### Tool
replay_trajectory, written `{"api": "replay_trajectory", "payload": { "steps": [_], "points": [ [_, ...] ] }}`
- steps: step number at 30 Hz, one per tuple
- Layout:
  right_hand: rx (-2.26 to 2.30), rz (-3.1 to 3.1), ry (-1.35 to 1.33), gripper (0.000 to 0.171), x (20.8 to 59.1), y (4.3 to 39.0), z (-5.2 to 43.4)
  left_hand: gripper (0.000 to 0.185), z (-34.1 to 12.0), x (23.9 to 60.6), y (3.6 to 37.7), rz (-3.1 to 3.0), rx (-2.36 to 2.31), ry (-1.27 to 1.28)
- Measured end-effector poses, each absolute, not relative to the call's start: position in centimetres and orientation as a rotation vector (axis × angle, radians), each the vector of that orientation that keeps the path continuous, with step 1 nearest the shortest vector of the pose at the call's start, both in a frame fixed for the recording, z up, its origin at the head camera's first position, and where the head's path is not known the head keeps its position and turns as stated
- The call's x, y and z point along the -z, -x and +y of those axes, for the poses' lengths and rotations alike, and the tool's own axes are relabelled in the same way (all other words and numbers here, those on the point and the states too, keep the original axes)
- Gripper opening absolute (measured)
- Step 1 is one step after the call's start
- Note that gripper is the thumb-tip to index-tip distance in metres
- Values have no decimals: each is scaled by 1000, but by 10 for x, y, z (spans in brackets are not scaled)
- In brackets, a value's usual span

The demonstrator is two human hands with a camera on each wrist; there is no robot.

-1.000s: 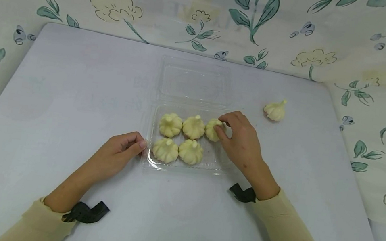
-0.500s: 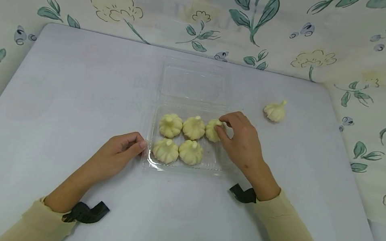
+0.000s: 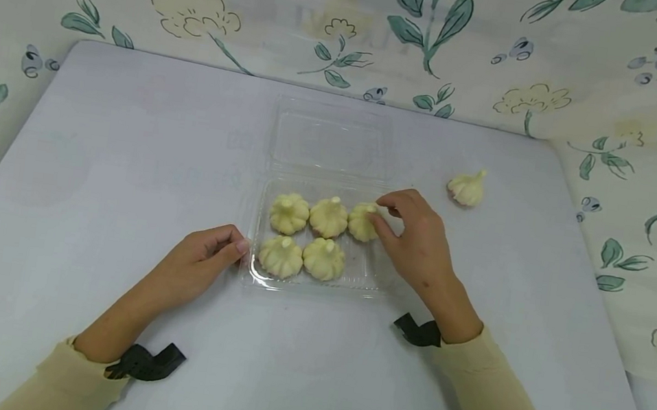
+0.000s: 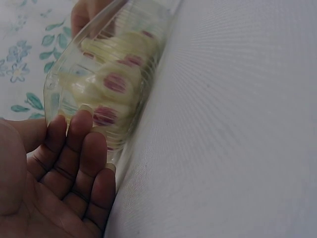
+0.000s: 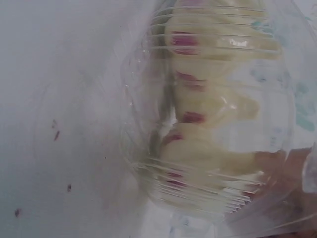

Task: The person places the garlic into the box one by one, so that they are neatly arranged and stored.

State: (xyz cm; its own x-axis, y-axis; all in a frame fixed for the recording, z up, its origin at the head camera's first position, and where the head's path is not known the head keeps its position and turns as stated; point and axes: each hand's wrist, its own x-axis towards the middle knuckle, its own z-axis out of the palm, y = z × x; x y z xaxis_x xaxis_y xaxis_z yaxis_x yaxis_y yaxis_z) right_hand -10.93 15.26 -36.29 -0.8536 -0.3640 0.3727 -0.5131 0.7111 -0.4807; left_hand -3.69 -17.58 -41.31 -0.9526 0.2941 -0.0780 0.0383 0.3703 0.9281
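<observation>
A clear plastic clamshell tray (image 3: 370,281) lies open at the table's middle, its lid (image 3: 331,137) folded back. Several pale yellow garlic bulbs (image 3: 329,216) sit in it in two rows. My right hand (image 3: 417,241) pinches the top of the back-right bulb (image 3: 361,222) between thumb and fingertips. My left hand (image 3: 199,264) rests at the tray's front left corner, fingertips (image 4: 81,130) curled against its wall (image 4: 119,64). The right wrist view shows the bulbs (image 5: 208,99) blurred through the clear plastic. One more bulb (image 3: 467,188) lies loose on the table to the right.
A white table (image 3: 92,153) carries everything, with a floral cloth (image 3: 511,49) hanging behind and at the right side. The table's right edge runs close to the loose bulb. Black wrist straps (image 3: 146,361) sit on both cream sleeves.
My right hand has shifted very slightly on the back-right bulb. The left hand and tray have stayed put.
</observation>
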Motion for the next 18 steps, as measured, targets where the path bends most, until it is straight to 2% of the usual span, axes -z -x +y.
{"api": "replay_trajectory", "payload": {
  "steps": [18],
  "points": [
    [-829,-2625,-659,17,351,111,169,23,-176,411,37,2392,-1616,-306]
  ]
}}
